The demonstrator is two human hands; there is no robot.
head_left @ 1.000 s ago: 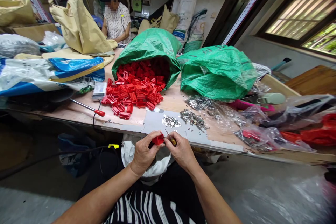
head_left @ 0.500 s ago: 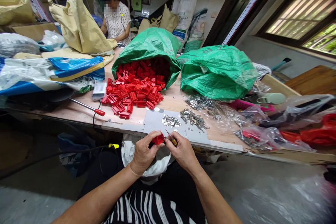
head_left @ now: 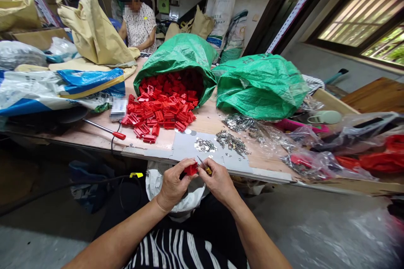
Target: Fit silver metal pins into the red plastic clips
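Observation:
Between thumb and fingers, my left hand (head_left: 175, 181) grips a red plastic part (head_left: 191, 169) just off the table's front edge. My right hand (head_left: 218, 180) is closed around a small pointed tool (head_left: 207, 170) with a yellowish handle, its thin metal tip sticking up to the left. The right fingertips meet the near side of the red part; whether they pinch a small piece there is too small to tell. Just beyond the hands, shiny flat metal pieces (head_left: 205, 146) and a heap of small metal clips (head_left: 232, 143) lie on a grey sheet (head_left: 186, 151).
A green sack (head_left: 179, 52) spills many red parts (head_left: 160, 111) across the table. To its right lies another green sack (head_left: 261, 86). A red-handled screwdriver (head_left: 118, 135) sits left, plastic bags (head_left: 309, 162) right. A white bag (head_left: 186, 206) hangs below my hands. Another person (head_left: 139, 25) sits opposite.
Both hands stay together at the table edge, still holding the red part and the tool. The part has turned slightly and the tool tip has shifted a little left.

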